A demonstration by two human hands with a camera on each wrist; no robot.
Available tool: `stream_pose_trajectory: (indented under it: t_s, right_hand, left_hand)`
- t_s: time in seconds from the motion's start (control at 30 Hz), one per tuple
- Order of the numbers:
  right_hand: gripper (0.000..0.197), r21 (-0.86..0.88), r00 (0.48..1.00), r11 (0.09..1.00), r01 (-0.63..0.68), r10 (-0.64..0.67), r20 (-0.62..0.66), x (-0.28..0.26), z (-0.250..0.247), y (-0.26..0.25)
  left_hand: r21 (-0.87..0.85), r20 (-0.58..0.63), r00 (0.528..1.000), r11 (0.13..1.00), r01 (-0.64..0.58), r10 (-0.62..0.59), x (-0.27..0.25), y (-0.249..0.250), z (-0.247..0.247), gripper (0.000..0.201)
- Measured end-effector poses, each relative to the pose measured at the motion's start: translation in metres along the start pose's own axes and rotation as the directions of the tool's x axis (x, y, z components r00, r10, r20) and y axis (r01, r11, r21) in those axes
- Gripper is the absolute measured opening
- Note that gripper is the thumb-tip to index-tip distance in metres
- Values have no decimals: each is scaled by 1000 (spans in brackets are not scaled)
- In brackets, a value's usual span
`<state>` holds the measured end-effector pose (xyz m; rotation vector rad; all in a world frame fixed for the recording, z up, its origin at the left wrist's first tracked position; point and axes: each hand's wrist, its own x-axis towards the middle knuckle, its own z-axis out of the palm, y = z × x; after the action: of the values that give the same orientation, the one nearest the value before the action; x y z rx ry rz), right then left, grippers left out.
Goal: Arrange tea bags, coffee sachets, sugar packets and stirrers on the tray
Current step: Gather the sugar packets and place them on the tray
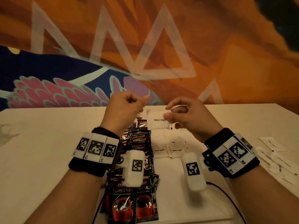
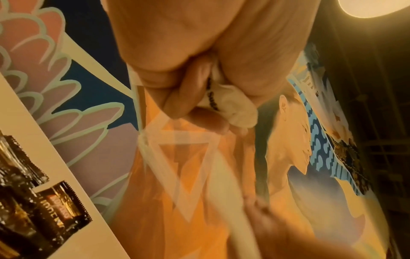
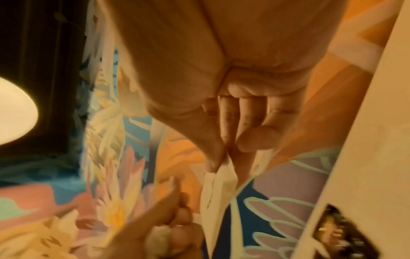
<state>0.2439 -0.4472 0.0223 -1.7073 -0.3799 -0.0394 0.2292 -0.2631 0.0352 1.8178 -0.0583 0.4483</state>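
My right hand (image 1: 168, 113) is raised over the table and pinches the corner of a flat white sugar packet (image 1: 159, 121) between thumb and fingers; the right wrist view shows the packet (image 3: 218, 185) hanging from the fingertips. Just to its left, my left hand (image 1: 137, 107) is curled. The left wrist view shows it gripping a crumpled white packet (image 2: 233, 108). Black coffee sachets (image 1: 139, 143) lie in an overlapping row down the middle, under my left wrist. More white sugar packets (image 1: 168, 148) lie flat beside them, under my right hand.
The white table (image 1: 48, 143) ends against a painted orange and blue wall (image 1: 161, 46). Several long white paper-wrapped items (image 1: 275, 159) lie scattered at the right, past my right wrist. A dark cable (image 1: 226, 196) runs along the near right.
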Motion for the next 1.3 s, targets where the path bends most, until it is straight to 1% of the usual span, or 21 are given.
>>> stream_pose_trajectory:
  t_s: [0.07,0.17,0.23,0.27,0.33,0.47,0.6,0.67,0.73,0.8,0.83,0.87,0.93,0.97,1.0,1.03,1.1,1.17,1.23,1.27,1.3]
  right_hand:
    - [18,-102,991,987,-122,127,41,-1,-5,11]
    - [15,-277,939,915,-292,329,97,-6,-5,31]
    - [14,-354,901,865,-357,418,113,-10,-1,41]
    - [14,-376,891,850,-369,439,115,-11,1,44]
    - [14,-435,891,826,-357,441,107,-12,5,46]
    - [18,-606,910,748,-270,404,93,-10,11,45]
    - [25,-753,917,633,-181,386,104,-8,13,47]
    - [28,-779,919,607,-159,378,107,-7,12,46]
    - [29,-780,924,606,-156,368,100,-8,10,44]
    - [28,-748,938,643,-166,338,82,-7,5,38]
    - [27,-703,949,690,-171,308,72,-6,3,32]
    - [27,-622,961,763,-175,270,62,-5,1,25]
    - [29,-369,980,916,-159,191,51,-4,0,8]
    - [31,-250,985,957,-145,163,50,-4,1,0]
    - [34,-172,988,976,-135,146,50,-4,3,-6]
    - [37,-132,990,983,-125,133,54,-5,5,-11]
    - [32,-74,991,991,-111,116,64,-7,9,-15]
    - [31,38,991,993,-113,110,71,-9,11,-16]
    - [44,136,991,983,-124,115,72,-8,11,-16]
    - [45,154,992,981,-116,106,67,-6,10,-15]
    - [39,148,995,984,-94,87,54,-5,11,-14]
  left_hand:
    - [-47,-35,998,997,56,-58,3,-1,-4,29]
    - [-106,-24,994,989,104,-107,3,0,-6,25]
    - [-103,4,992,987,122,-122,1,1,-5,22]
    - [-99,20,992,987,127,-126,0,2,-4,21]
    - [-86,49,990,987,133,-129,-1,2,-4,17]
    - [-84,89,986,985,152,-144,-3,2,-1,11]
    - [-162,120,977,967,194,-176,-1,3,1,22]
    - [-229,152,970,948,221,-189,-2,4,0,29]
    - [-269,176,967,936,229,-187,-2,6,0,35]
    - [-262,192,967,940,217,-170,-3,7,2,37]
    - [-260,201,967,944,205,-155,-4,6,2,37]
    - [-265,208,968,945,194,-140,-4,6,3,35]
    - [-262,196,974,951,163,-113,-5,3,5,29]
    - [-250,180,978,957,146,-103,-5,1,6,25]
    - [-240,161,982,962,133,-95,-5,0,8,22]
    - [-233,139,986,965,118,-87,-6,-1,10,19]
    - [-190,79,996,980,64,-50,-6,-2,13,18]
    - [-127,17,1000,992,-6,9,-5,-3,15,16]
    - [-96,-21,998,993,-64,62,-5,-3,15,16]
    - [-85,-29,996,992,-90,87,-5,-3,16,16]
    - [-72,-21,994,991,-110,108,-6,-2,16,16]
